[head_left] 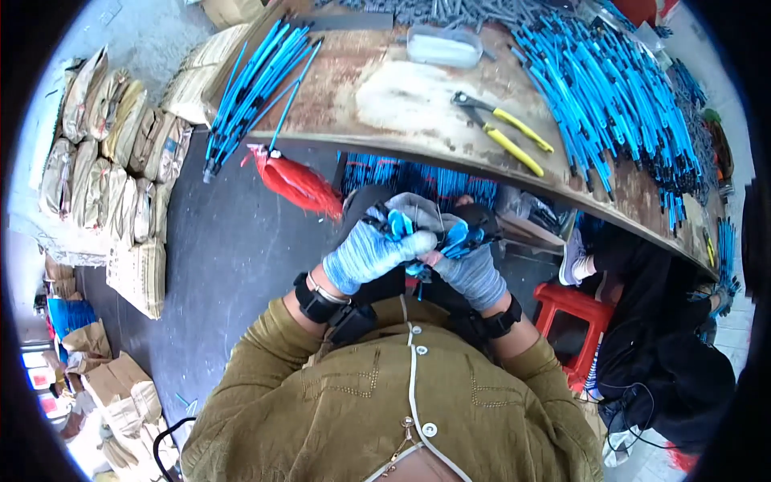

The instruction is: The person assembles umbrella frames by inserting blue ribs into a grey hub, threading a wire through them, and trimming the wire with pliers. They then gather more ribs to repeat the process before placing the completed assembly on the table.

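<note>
Both my hands wear blue-grey knit gloves and meet close to my chest, below the workbench edge. My left hand (pixel 365 253) is closed around a small blue plastic part with a dark metal piece (pixel 395 222). My right hand (pixel 472 269) grips a blue-and-black tool-like part (pixel 464 234) pressed against the same piece. A black strap sits on each wrist. What lies between the fingers is partly hidden.
A worn wooden workbench (pixel 401 96) carries a bundle of blue rods (pixel 253 84) at left, a big heap of blue rods (pixel 610 96) at right, yellow-handled pliers (pixel 506 128) and a clear tray (pixel 443 46). A red tassel (pixel 293 181) hangs at the edge. Stacked sacks (pixel 112 161) stand left; a red stool (pixel 574 317) and another seated person (pixel 650 321) are right.
</note>
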Tool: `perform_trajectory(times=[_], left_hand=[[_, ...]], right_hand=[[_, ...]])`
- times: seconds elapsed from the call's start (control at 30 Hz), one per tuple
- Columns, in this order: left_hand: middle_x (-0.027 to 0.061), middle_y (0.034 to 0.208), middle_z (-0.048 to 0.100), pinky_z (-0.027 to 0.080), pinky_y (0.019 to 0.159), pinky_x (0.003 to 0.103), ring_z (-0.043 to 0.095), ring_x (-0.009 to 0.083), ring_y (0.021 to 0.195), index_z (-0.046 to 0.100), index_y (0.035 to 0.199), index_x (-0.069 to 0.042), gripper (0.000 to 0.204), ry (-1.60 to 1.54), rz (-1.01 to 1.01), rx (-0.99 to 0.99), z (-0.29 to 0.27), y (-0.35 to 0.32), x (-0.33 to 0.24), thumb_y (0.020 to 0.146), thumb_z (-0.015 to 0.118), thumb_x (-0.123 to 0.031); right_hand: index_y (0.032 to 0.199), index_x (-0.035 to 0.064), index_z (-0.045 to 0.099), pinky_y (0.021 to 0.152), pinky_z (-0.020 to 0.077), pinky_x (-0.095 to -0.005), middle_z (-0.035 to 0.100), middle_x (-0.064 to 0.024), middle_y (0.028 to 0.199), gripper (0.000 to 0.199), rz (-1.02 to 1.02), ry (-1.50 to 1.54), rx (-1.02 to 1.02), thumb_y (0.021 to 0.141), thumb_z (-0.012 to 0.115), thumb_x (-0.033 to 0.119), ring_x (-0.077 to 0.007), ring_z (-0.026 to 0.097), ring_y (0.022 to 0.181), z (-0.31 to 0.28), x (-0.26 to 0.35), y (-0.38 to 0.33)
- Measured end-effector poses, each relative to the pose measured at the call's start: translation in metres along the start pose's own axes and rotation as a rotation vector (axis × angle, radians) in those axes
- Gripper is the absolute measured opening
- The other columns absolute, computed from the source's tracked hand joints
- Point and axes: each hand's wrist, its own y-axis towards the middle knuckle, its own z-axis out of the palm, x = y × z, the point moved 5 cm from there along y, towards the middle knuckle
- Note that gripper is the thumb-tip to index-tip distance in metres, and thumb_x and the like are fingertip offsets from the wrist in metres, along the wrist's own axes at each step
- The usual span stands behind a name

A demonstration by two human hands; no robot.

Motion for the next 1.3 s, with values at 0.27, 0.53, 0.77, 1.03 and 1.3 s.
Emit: perform_trajectory(times=[0.27,0.53,0.77,1.03,1.3], left_hand=[[0.0169,0.119,0.046,0.035,0.095,0.041,0.046,0.0289,0.110,0.053,0.113,0.000,0.057,0.101,0.150,0.443,-0.004,0.036,-0.052,0.075,0.068,-0.039],[0.0075,0.107,0.059,0.043,0.088,0.031,0.055,0.0168,0.098,0.051,0.118,-0.001,0.052,0.552,-0.178,0.080,-0.134,0.162,-0.091,0.075,0.071,-0.021],[0.0067,0.093,0.064,0.047,0.077,0.027,0.056,0.0104,0.083,0.057,0.109,-0.004,0.036,1.237,-0.143,0.005,-0.187,0.282,-0.024,0.074,0.066,-0.004],[0.0098,0.089,0.065,0.048,0.076,0.028,0.058,0.0124,0.079,0.059,0.104,-0.003,0.032,1.304,-0.170,0.001,-0.184,0.311,-0.013,0.073,0.065,-0.005],[0.0138,0.090,0.064,0.049,0.074,0.032,0.062,0.0254,0.080,0.057,0.108,-0.006,0.036,1.570,0.180,-0.166,-0.187,0.359,-0.059,0.074,0.066,-0.014]], right_hand=[[0.098,0.0052,0.063,0.063,0.0473,-0.0263,0.060,-0.0077,0.066,0.036,0.089,0.051,0.276,0.069,0.073,0.024,-0.0125,0.058,0.064,-0.030,0.002,0.031],[0.086,0.0045,0.058,0.067,0.0472,-0.0269,0.062,-0.0031,0.082,0.029,0.219,0.074,0.382,0.067,0.076,0.017,-0.0126,0.058,0.074,-0.032,-0.026,0.039],[0.089,0.0049,0.061,0.065,0.0468,-0.0269,0.061,-0.0041,0.077,0.029,0.279,0.316,0.312,0.068,0.076,0.019,-0.0135,0.057,0.069,-0.036,-0.056,0.026],[0.092,0.0049,0.062,0.063,0.0479,-0.0257,0.061,-0.0030,0.075,0.030,0.313,0.130,0.226,0.068,0.076,0.016,-0.0102,0.056,0.068,-0.061,-0.082,0.032],[0.086,0.0052,0.061,0.060,0.0466,-0.0258,0.059,-0.0031,0.071,0.026,0.359,0.180,0.213,0.068,0.076,0.018,-0.0119,0.056,0.064,-0.055,-0.076,0.034]])
